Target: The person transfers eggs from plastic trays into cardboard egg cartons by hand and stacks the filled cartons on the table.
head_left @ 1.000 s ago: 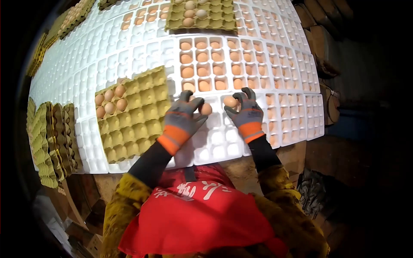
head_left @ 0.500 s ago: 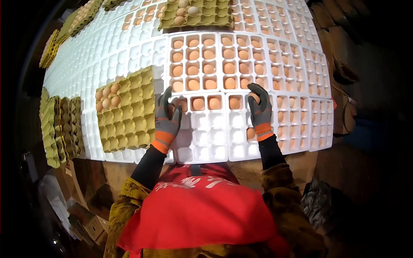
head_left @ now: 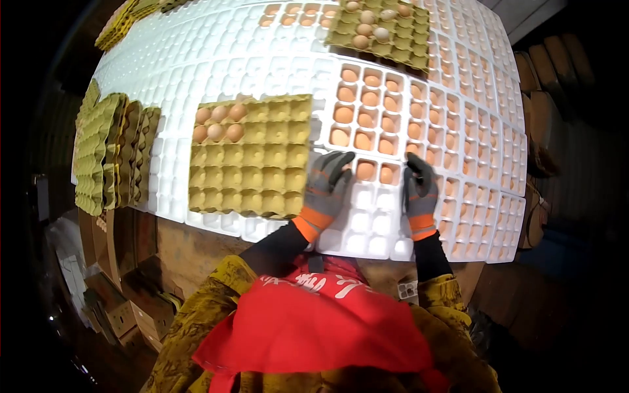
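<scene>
My left hand [head_left: 325, 187], in a grey glove with an orange cuff, curls over the upper left corner of a white foam egg tray [head_left: 360, 223]. Its fingers are bent towards the thumb, and what lies inside them is hidden. Two brown eggs [head_left: 376, 172] show in that tray's top row, just right of this hand. At the tray's right side, my right hand [head_left: 421, 190] bends its dark fingertips down over the neighbouring foam tray; no egg shows in its grip. Left of my left hand lies a yellowish pulp tray [head_left: 249, 178] with several eggs in its upper left cups.
Egg-filled foam trays [head_left: 369, 118] stand beyond my hands and to the right. Another pulp tray [head_left: 403, 49] with several eggs lies on top at the back. Upright pulp trays [head_left: 101, 157] stack at the left edge. Cardboard boxes [head_left: 141, 321] sit lower left.
The view has swung left, so the trays appear further right. My right hand has moved closer to my left; the eggs seen earlier at both hands are now out of sight.
</scene>
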Motion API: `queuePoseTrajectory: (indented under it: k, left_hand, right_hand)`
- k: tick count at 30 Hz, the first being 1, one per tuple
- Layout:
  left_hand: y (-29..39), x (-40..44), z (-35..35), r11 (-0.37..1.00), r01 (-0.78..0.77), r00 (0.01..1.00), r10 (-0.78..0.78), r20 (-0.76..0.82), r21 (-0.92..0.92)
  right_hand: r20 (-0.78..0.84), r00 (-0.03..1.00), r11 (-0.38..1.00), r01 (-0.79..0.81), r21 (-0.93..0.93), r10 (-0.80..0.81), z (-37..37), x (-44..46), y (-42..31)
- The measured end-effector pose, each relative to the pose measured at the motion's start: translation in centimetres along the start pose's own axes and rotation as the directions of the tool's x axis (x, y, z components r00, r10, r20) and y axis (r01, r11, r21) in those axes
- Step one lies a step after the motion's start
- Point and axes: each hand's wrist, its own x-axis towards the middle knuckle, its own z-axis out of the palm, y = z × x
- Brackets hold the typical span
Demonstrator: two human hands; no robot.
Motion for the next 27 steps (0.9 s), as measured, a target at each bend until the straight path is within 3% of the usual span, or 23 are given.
queuePoseTrajectory:
  k: [1, 2, 4, 5, 6, 8, 9, 10, 11, 12, 14, 15, 18, 19, 20, 22, 24, 26, 27]
  left_hand:
    - [0.9, 0.1, -0.6, 0.995, -0.007, 1.000, 0.007, -0.001, -0.097]
    - [1.8, 0.4, -1.7, 0.998, -0.037, 0.997, 0.041, 0.068, -0.056]
    - [0.8, -0.3, -2.9, 0.989, -0.132, 0.970, 0.144, 0.194, -0.074]
    - [1.0, 0.0, -4.2, 0.983, -0.050, 0.965, 0.093, 0.247, -0.177]
    - [0.8, -0.4, -5.8, 0.947, 0.107, 0.948, -0.005, 0.317, -0.304]
    - [-0.2, -1.0, -10.1, 0.950, 0.128, 0.972, -0.063, 0.228, -0.284]
    - [-0.1, -1.0, -13.2, 0.958, 0.175, 0.970, -0.127, 0.209, -0.229]
    - [-1.3, -1.4, -15.8, 0.959, 0.201, 0.972, -0.170, 0.161, -0.198]
    - [-2.5, -1.9, -18.4, 0.958, 0.229, 0.971, -0.212, 0.113, -0.171]
    - [-4.1, -2.5, -20.7, 0.982, 0.172, 0.983, -0.166, 0.071, -0.081]
    - [-6.2, -3.2, -25.4, 0.980, -0.007, 0.999, -0.001, 0.042, 0.200]
    - [-5.7, -3.1, -27.2, 0.977, 0.023, 0.998, -0.035, 0.052, 0.213]
    - [-7.6, -2.9, -30.8, 0.917, -0.106, 0.994, 0.084, 0.074, 0.384]
    - [-7.7, -2.2, -31.5, 0.903, -0.120, 0.993, 0.100, 0.069, 0.412]
    - [-8.0, -1.3, -31.5, 0.874, -0.172, 0.985, 0.159, 0.066, 0.455]
    - [-8.7, 1.3, -30.8, 0.826, -0.280, 0.959, 0.264, 0.103, 0.490]
    - [-9.6, 4.0, -29.7, 0.731, -0.265, 0.963, 0.229, 0.141, 0.628]
    - [-9.5, 6.5, -29.2, 0.657, -0.208, 0.954, -0.029, 0.299, 0.724]
    - [-11.0, 7.2, -29.0, 0.602, -0.290, 0.935, 0.014, 0.353, 0.744]
  right_hand:
    - [0.223, 0.947, 0.892, -0.299, 0.340, 0.233, 2.2, -0.8, -1.6]
    - [0.347, 0.890, 0.797, -0.431, 0.423, 0.297, 4.1, -1.8, -3.6]
    - [0.312, 0.947, 0.961, -0.157, 0.228, 0.080, 7.1, -4.0, -6.9]
    - [0.288, 0.956, 0.976, -0.118, 0.184, 0.061, 8.0, -4.9, -7.7]
    - [0.264, 0.942, 0.922, -0.278, 0.269, 0.207, 8.6, -5.3, -8.4]
    - [0.187, 0.836, 0.684, -0.533, 0.498, 0.516, 10.0, -6.3, -8.0]
    - [0.018, 0.919, 0.853, -0.374, 0.364, 0.395, 10.5, -7.2, -7.5]
    - [-0.014, 0.937, 0.936, -0.348, 0.052, 0.349, 10.0, -7.5, -8.1]
    - [-0.002, 0.985, 0.971, -0.171, -0.168, 0.173, 9.8, -8.0, -7.1]
    - [0.053, 0.999, 0.928, 0.023, -0.371, -0.003, 9.8, -8.3, -5.9]
    - [0.125, 0.992, 0.818, 0.091, -0.568, -0.023, 10.5, -8.5, -6.2]
    - [0.161, 0.986, 0.753, 0.130, -0.645, -0.033, 11.3, -8.5, -6.2]
    - [0.041, 0.996, 0.796, 0.092, -0.598, -0.084, 13.0, -8.3, -4.8]
    - [0.019, 0.997, 0.825, 0.077, -0.560, -0.080, 13.7, -7.1, -7.0]
    - [0.003, 0.983, 0.832, 0.156, -0.532, -0.183, 14.9, -5.9, -9.2]
    - [0.050, 0.987, 0.929, 0.161, -0.333, -0.153, 18.0, -2.8, -13.9]
    - [0.232, 0.940, 0.934, 0.296, -0.199, -0.249, 22.4, 0.3, -15.8]
    - [0.384, 0.872, 0.854, 0.427, -0.296, -0.303, 27.2, 2.2, -16.9]
    - [0.461, 0.854, 0.808, 0.440, -0.391, -0.242, 29.0, 2.8, -17.1]
